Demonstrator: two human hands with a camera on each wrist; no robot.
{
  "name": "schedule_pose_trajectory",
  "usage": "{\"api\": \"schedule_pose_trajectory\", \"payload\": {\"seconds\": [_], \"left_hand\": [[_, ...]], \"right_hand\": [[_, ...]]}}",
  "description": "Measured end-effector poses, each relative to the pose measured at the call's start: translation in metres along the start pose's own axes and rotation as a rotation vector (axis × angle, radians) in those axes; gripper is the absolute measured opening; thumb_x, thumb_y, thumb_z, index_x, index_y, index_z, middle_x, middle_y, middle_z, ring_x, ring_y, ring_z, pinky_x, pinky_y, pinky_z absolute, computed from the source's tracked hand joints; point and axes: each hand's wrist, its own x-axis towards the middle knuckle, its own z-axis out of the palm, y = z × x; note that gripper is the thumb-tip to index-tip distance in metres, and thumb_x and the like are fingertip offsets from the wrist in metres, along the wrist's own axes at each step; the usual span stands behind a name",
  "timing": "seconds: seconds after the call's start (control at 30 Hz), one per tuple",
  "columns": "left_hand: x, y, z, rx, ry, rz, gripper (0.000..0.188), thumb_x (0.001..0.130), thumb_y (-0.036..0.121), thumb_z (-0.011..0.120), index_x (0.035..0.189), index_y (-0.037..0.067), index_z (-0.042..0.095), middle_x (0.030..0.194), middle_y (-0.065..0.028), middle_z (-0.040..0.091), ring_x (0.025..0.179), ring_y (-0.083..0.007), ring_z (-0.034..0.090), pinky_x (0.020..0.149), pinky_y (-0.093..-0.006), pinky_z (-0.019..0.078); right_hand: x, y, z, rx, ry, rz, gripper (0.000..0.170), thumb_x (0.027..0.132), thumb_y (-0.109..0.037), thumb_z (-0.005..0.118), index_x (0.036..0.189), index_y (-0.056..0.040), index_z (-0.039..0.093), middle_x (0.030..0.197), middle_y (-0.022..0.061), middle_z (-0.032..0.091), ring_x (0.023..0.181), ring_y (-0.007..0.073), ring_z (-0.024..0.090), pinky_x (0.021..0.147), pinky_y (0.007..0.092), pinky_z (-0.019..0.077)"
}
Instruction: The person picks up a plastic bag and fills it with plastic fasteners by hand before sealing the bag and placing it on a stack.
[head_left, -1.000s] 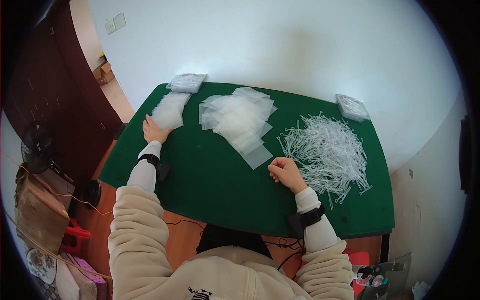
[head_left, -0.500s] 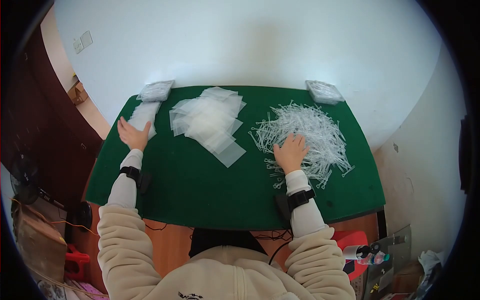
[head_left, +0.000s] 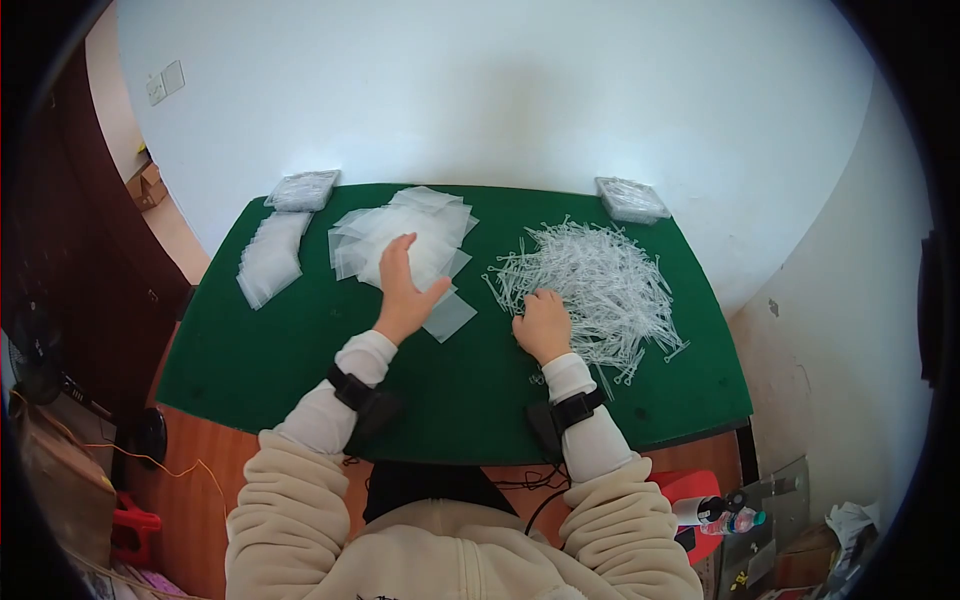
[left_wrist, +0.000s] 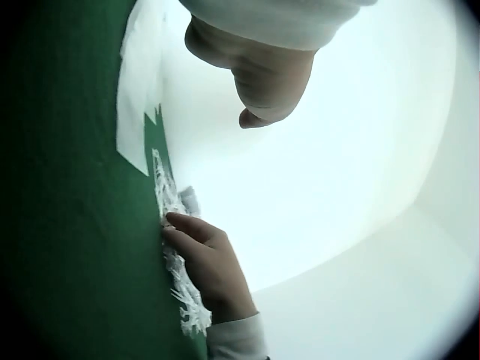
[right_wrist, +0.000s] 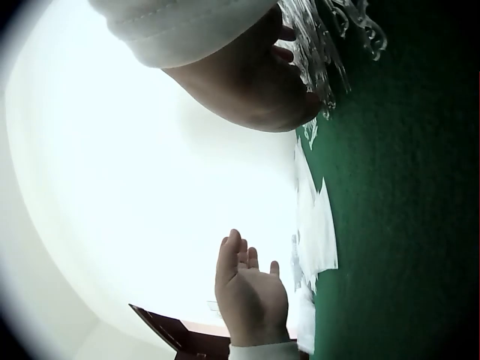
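My left hand (head_left: pixel 403 297) is over the loose heap of clear plastic bags (head_left: pixel 445 222), its fingers extended and thumb spread, holding nothing. In the right wrist view the same left hand (right_wrist: pixel 256 304) appears with its palm up off the table. My right hand (head_left: pixel 545 325) is at the left edge of a big pile of clear plastic sticks with looped ends (head_left: pixel 615 285). Its fingers curl in among the sticks, and in the left wrist view thumb and forefinger of the right hand (left_wrist: pixel 214 266) pinch at the pile; how many sticks they hold is hidden.
A fanned row of bags (head_left: pixel 270 265) lies on the left of the green table (head_left: pixel 330 385). Filled clear packs stand at the back left (head_left: pixel 303 190) and back right (head_left: pixel 632 199), close to the white wall (head_left: pixel 450 90).
My left hand has left the fanned bags and moved right, over the loose heap. The right hand went from beside the sticks to spread on them, then curled at their left edge.
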Motion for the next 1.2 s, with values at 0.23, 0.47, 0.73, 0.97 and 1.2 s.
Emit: {"api": "schedule_pose_trajectory", "payload": {"seconds": [0.23, 0.47, 0.73, 0.97, 1.2], "left_hand": [[-0.020, -0.020, 0.017, -0.079, -0.112, 0.029, 0.055, 0.067, 0.014, 0.066, 0.117, 0.004, 0.045, 0.117, -0.0146, 0.047, 0.113, -0.0319, 0.041, 0.097, -0.0383, 0.0312], [-0.024, -0.026, 0.012, -0.215, -0.144, -0.101, 0.043, 0.070, 0.009, 0.063, 0.111, 0.006, 0.050, 0.113, -0.0082, 0.051, 0.109, -0.0235, 0.046, 0.092, -0.0363, 0.0352], [-0.024, -0.022, 0.010, -0.187, -0.128, -0.061, 0.036, 0.071, 0.009, 0.063, 0.106, 0.005, 0.053, 0.110, -0.0090, 0.052, 0.108, -0.0243, 0.047, 0.090, -0.0365, 0.0375], [-0.025, -0.023, 0.011, -0.219, -0.194, -0.088, 0.034, 0.072, 0.010, 0.063, 0.105, 0.006, 0.054, 0.108, -0.0085, 0.052, 0.106, -0.0235, 0.048, 0.088, -0.0364, 0.0396], [-0.027, -0.024, 0.009, -0.283, -0.261, -0.174, 0.031, 0.074, 0.010, 0.062, 0.104, 0.007, 0.054, 0.108, -0.0074, 0.052, 0.105, -0.0216, 0.049, 0.087, -0.0355, 0.0406]], "right_hand": [[-0.001, -0.004, 0.006, 0.108, -0.008, -0.124, 0.021, 0.067, -0.011, 0.059, 0.087, -0.0047, 0.062, 0.102, 0.0129, 0.056, 0.099, 0.0304, 0.051, 0.082, 0.0389, 0.0439], [0.003, -0.002, -0.007, 0.152, 0.039, -0.004, 0.029, 0.068, -0.019, 0.063, 0.094, -0.0059, 0.061, 0.110, 0.0129, 0.054, 0.102, 0.0306, 0.050, 0.081, 0.0405, 0.0429], [-0.002, 0.001, -0.005, -0.101, 0.080, 0.088, 0.035, 0.070, -0.027, 0.065, 0.099, -0.0086, 0.059, 0.112, 0.0113, 0.052, 0.103, 0.0306, 0.048, 0.089, 0.0471, 0.0359], [-0.009, -0.011, -0.009, -0.099, -0.038, -0.015, 0.020, 0.072, -0.018, 0.061, 0.091, -0.0135, 0.061, 0.102, 0.0072, 0.053, 0.096, 0.0272, 0.051, 0.089, 0.0549, 0.0325], [-0.009, -0.001, -0.007, -0.162, -0.012, -0.037, 0.009, 0.074, -0.014, 0.053, 0.079, -0.0167, 0.060, 0.084, 0.0039, 0.055, 0.088, 0.0252, 0.050, 0.080, 0.0502, 0.0339]]}}
